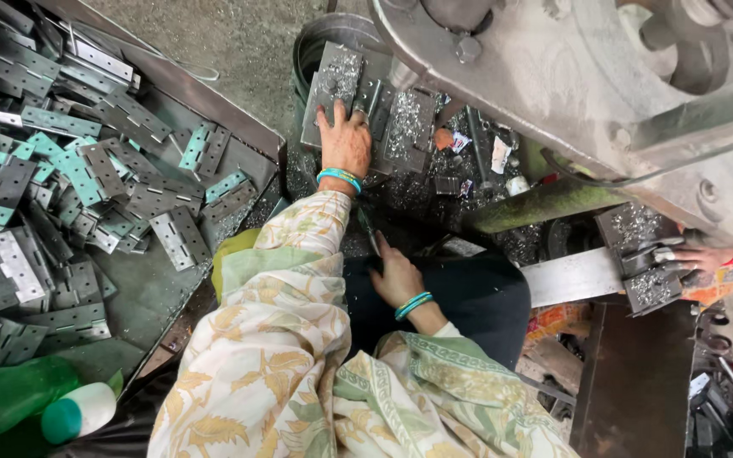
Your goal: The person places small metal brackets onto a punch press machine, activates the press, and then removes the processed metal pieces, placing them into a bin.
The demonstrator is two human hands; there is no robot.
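My left hand (345, 144), with a teal bangle at the wrist, reaches forward and grips a grey metal hinge plate (332, 80) that is dusted with bright metal shavings. More such plates (409, 123) lie just to its right. My right hand (396, 276), also with teal bangles, rests low on the dark cloth over my lap (468, 293). Its fingers curl around what looks like a thin dark rod (366, 229). A floral cream and green sleeve (282, 280) covers my left arm.
A big tray (239, 127) on the left holds several loose grey and teal-filmed hinges (86, 170). A heavy grey press machine (570, 76) fills the top right. Another person's hand (706, 254) touches its tooling (646, 263). A green bottle (10, 403) lies bottom left.
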